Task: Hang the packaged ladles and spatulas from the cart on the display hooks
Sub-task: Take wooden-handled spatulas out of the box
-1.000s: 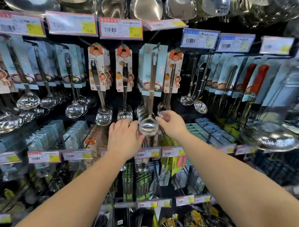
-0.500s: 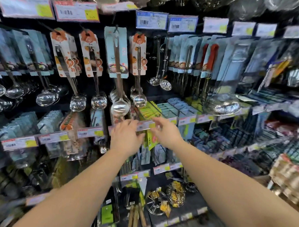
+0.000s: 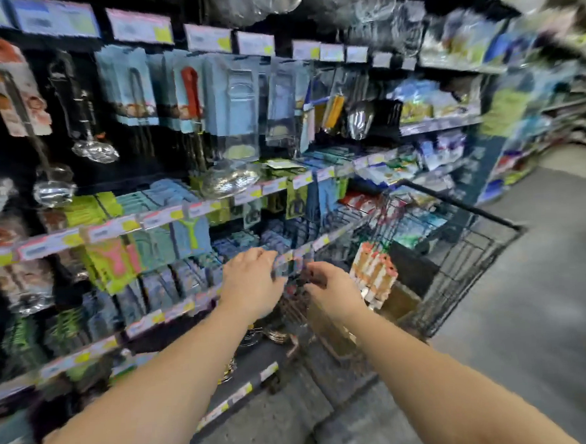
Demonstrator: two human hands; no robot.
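Shop aisle, blurred. Both hands, left point(image 3: 252, 284) and right point(image 3: 335, 295), loosely spread and empty, reach toward black wire cart point(image 3: 468, 264). Packaged utensils point(image 3: 374, 273) stand inside it; ladles point(image 3: 53, 190) hang on display hooks.

Both hands point(image 3: 254, 284) empty, w/ cart point(image 3: 468, 268) to the right.

Two bare forearms – no sleeves; left hand point(image 3: 250, 284), right hand point(image 3: 335, 294) ungloved.
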